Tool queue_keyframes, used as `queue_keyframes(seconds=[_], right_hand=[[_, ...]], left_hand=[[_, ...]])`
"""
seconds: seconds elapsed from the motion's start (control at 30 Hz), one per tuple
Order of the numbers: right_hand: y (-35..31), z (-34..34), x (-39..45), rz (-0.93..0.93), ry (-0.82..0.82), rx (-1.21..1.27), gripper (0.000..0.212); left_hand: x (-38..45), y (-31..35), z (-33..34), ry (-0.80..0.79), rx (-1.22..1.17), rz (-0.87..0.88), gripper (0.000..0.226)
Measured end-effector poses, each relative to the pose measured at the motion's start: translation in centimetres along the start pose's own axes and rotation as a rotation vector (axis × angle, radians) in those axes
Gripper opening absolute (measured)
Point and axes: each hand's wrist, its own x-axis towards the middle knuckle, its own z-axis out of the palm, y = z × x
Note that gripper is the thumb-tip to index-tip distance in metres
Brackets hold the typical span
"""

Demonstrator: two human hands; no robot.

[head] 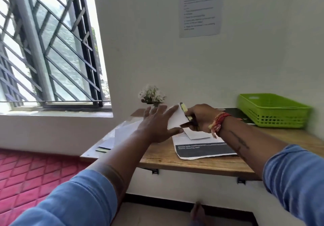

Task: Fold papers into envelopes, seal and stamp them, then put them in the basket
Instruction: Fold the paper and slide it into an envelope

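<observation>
Right hand (201, 118): fingers gripped yellow glue stick (184, 109) against white envelope (177, 118). Left hand (157, 124): fingers spread, touching envelope. Green basket (273, 111) far right on table (175, 157).

I've got both arms stretched toward 12 o'clock: left hand (157, 126) fingers splayed flat, right hand (201, 118) curled, at its 3 o'clock.

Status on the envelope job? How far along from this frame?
Early to mid. Done: hard to say; the green plastic basket shows nothing inside from this angle. In hand: the right hand grips a white folded paper and a yellow stick-shaped item, possibly glue; the left hand is spread open beside it. Left: loose white sheets and a printed sheet lie on the wooden desk.
</observation>
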Motion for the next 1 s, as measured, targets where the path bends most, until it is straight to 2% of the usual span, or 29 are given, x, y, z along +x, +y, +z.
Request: queue_keyframes(seconds=[0.1,0.17,0.3,0.43,0.5,0.57,0.67,0.73,0.87,1.0], right_hand=[[1.2,-1.5,1.1,0.027,0.021,0.014,0.019],[1.7,-2.3,2.3,0.036,0.02,0.042,0.029],[1.6,-3.1,4.1,0.044,-0.022,0.015,0.022],[1.6,-4.0,6.1,0.087,0.011,-0.261,0.013],[1.8,-4.6,7.6,0.092,-0.001,-0.42,0.023],[2.3,-5.3,8.9,0.003,0.034,-0.63,0.035],[4.0,-6.2,10.5,-0.194,0.198,-0.853,0.027],[4.3,-6.6,11.3,-0.231,0.24,-0.939,0.027],[3.0,-6.4,12.1,-0.208,0.124,-1.078,0.03],[3.5,-4.8,13.7,-0.233,0.04,-1.354,0.037]], left_hand=[[0.7,0.7,1.9,-0.154,-0.054,0.047,0.1],[1.3,1.3,2.8,-0.187,-0.104,0.057,0.098],[3.1,2.1,4.0,-0.187,-0.128,0.074,0.088],[5.3,1.7,5.9,-0.282,-0.175,0.029,0.09],[6.5,1.6,7.0,-0.337,-0.212,0.018,0.093],[7.5,1.6,7.8,-0.377,-0.236,0.04,0.088],[8.7,1.6,8.8,-0.375,-0.291,0.058,0.064],[9.2,1.3,9.3,-0.36,-0.286,0.053,0.058],[10.4,1.4,9.8,-0.34,-0.284,0.034,0.054],[11.0,2.1,10.1,-0.301,-0.275,0.017,0.064]])
